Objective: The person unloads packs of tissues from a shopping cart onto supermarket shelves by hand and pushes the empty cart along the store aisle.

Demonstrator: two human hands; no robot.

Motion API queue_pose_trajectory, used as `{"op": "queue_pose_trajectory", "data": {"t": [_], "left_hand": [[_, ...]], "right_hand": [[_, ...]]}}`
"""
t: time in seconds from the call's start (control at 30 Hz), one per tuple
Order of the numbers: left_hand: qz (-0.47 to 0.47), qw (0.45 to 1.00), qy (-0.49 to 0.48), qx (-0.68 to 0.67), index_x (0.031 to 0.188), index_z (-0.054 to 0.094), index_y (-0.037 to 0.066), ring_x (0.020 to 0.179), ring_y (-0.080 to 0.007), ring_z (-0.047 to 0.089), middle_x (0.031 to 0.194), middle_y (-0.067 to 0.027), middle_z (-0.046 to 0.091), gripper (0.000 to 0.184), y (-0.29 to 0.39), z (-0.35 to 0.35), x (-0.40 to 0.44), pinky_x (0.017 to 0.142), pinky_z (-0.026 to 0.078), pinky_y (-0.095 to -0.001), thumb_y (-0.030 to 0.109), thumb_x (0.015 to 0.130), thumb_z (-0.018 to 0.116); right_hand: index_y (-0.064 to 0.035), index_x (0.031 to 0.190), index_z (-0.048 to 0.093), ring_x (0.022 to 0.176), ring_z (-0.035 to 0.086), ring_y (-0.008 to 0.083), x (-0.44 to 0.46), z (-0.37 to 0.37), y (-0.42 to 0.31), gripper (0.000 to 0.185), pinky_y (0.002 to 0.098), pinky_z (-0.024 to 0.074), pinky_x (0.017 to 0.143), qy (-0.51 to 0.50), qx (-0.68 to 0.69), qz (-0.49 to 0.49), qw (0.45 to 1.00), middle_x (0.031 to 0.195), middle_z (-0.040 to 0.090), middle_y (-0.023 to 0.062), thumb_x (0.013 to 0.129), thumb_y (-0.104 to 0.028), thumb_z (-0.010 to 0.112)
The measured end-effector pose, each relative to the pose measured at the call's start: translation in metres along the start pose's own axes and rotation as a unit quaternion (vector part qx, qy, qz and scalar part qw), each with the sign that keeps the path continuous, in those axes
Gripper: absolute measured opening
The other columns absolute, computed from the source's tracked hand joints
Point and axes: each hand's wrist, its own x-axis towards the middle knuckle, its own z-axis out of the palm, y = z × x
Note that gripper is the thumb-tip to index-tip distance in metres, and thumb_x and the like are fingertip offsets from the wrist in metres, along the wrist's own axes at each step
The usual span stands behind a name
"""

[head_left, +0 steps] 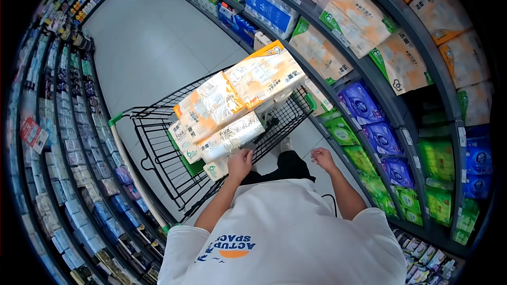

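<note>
Several white-and-orange tissue packs fill the top of a black wire shopping cart (158, 166) with green corner pieces. The largest tissue pack (266, 76) lies across the far end, beside another orange-trimmed tissue pack (211, 105). Closest to me is a shiny white tissue pack (232, 137), lying above a lower pack marked 6 (217, 169). My left hand (240, 164) is closed at the near edge of these front packs, its fingertips partly hidden. To the right of the cart, my right hand (322, 159) hangs in the air with loosely bent fingers, holding nothing.
On the right, shelves hold beige tissue packs (359, 18), purple packs (362, 103) and green packs (438, 158). Long shelves of small packaged goods (68, 142) line the left. Pale floor tiles (153, 31) stretch ahead between them. A red sign (34, 136) hangs at the left shelf.
</note>
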Motion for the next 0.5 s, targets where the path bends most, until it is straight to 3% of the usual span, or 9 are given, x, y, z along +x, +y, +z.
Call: {"op": "queue_pose_trajectory", "data": {"t": [0.07, 0.1, 0.17, 0.2, 0.3, 0.33, 0.4, 0.43, 0.5], "left_hand": [[0.053, 0.988, 0.092, -0.113, 0.098, 0.07, 0.004, 0.077, -0.027, 0.067, 0.083, -0.016, 0.069, 0.025, 0.01, -0.009, 0.023, 0.073, 0.051, -0.0345, 0.025, 0.086, 0.064], [0.032, 0.988, 0.106, -0.108, 0.097, 0.07, 0.004, 0.086, -0.0344, 0.064, 0.091, -0.0198, 0.067, 0.024, 0.024, -0.018, 0.028, 0.079, 0.05, -0.0389, 0.022, 0.087, 0.06], [0.067, 0.978, 0.16, -0.112, 0.103, 0.067, 0.001, 0.089, -0.0342, 0.064, 0.096, -0.0199, 0.066, 0.028, 0.042, -0.013, 0.069, 0.08, 0.049, -0.0389, 0.023, 0.086, 0.061], [0.068, 0.977, 0.17, -0.114, 0.103, 0.067, 0.001, 0.089, -0.0342, 0.064, 0.096, -0.0199, 0.066, 0.028, 0.048, -0.007, 0.089, 0.08, 0.049, -0.0389, 0.023, 0.086, 0.061], [0.033, 0.961, 0.231, -0.149, 0.11, 0.062, -0.002, 0.093, -0.0311, 0.063, 0.101, -0.0197, 0.065, 0.036, 0.05, 0.012, 0.136, 0.082, 0.049, -0.0376, 0.022, 0.084, 0.064], [-0.023, 0.952, 0.219, -0.211, 0.112, 0.06, -0.004, 0.094, -0.0289, 0.062, 0.102, -0.0197, 0.064, 0.039, 0.049, 0.019, 0.146, 0.083, 0.048, -0.0363, 0.022, 0.084, 0.064], [-0.104, 0.937, 0.205, -0.264, 0.116, 0.056, -0.006, 0.097, -0.0235, 0.06, 0.105, -0.018, 0.062, 0.042, 0.037, 0.038, 0.164, 0.084, 0.047, -0.0324, 0.02, 0.084, 0.065], [-0.108, 0.937, 0.212, -0.254, 0.116, 0.056, -0.006, 0.097, -0.0235, 0.06, 0.105, -0.018, 0.062, 0.042, 0.04, 0.041, 0.164, 0.084, 0.047, -0.0324, 0.02, 0.084, 0.065], [-0.119, 0.917, 0.257, -0.28, 0.118, 0.055, -0.005, 0.099, -0.0235, 0.06, 0.11, -0.0168, 0.061, 0.04, 0.046, 0.049, 0.164, 0.084, 0.047, -0.0314, 0.017, 0.085, 0.063]], "right_hand": [[-0.0026, 0.099, 0.064, 0.072, 0.065, 0.0135, 0.018, -0.002, -0.02, 0.022, 0.0234, 0.0472, 0.057, 0.029, 0.033, -0.034, 0.998, 0.084, 0.067, 0.0075, 0.088, -0.021, 0.062], [-0.0026, 0.099, 0.064, 0.072, 0.065, 0.0135, 0.031, 0.003, -0.024, 0.022, 0.0234, 0.0472, 0.057, 0.008, 0.049, -0.031, 0.998, 0.084, 0.067, 0.0075, 0.088, -0.021, 0.062], [0.0027, 0.093, 0.064, 0.068, 0.061, 0.0127, 0.07, -0.016, -0.051, 0.019, 0.0264, 0.0493, 0.06, 0.056, 0.107, -0.068, 0.99, 0.077, 0.064, 0.0068, 0.086, -0.014, 0.061], [0.0032, 0.094, 0.064, 0.067, 0.061, 0.0112, 0.1, -0.026, -0.053, 0.023, 0.0245, 0.0462, 0.057, 0.07, 0.101, -0.087, 0.989, 0.076, 0.064, 0.0058, 0.087, -0.019, 0.063], [0.0034, 0.096, 0.063, 0.072, 0.062, 0.0122, 0.144, -0.034, -0.096, 0.031, 0.0248, 0.048, 0.065, 0.095, 0.139, -0.128, 0.977, 0.081, 0.066, 0.0074, 0.087, -0.027, 0.065], [0.0034, 0.096, 0.063, 0.072, 0.062, 0.0122, 0.149, -0.037, -0.115, 0.031, 0.0248, 0.048, 0.065, 0.085, 0.144, -0.128, 0.978, 0.081, 0.066, 0.0074, 0.087, -0.027, 0.065], [0.0045, 0.102, 0.062, 0.084, 0.063, 0.0164, 0.16, -0.044, -0.146, 0.04, 0.0265, 0.048, 0.077, 0.072, 0.148, -0.136, 0.977, 0.091, 0.067, 0.0112, 0.087, -0.032, 0.066], [0.0045, 0.102, 0.062, 0.084, 0.063, 0.0164, 0.173, -0.044, -0.155, 0.04, 0.0265, 0.048, 0.077, 0.061, 0.155, -0.135, 0.977, 0.091, 0.067, 0.0112, 0.087, -0.032, 0.066], [0.0067, 0.113, 0.059, 0.098, 0.062, 0.0222, 0.198, -0.046, -0.169, 0.052, 0.0299, 0.0456, 0.088, 0.028, 0.148, -0.193, 0.969, 0.105, 0.065, 0.0167, 0.086, -0.038, 0.065]]}}
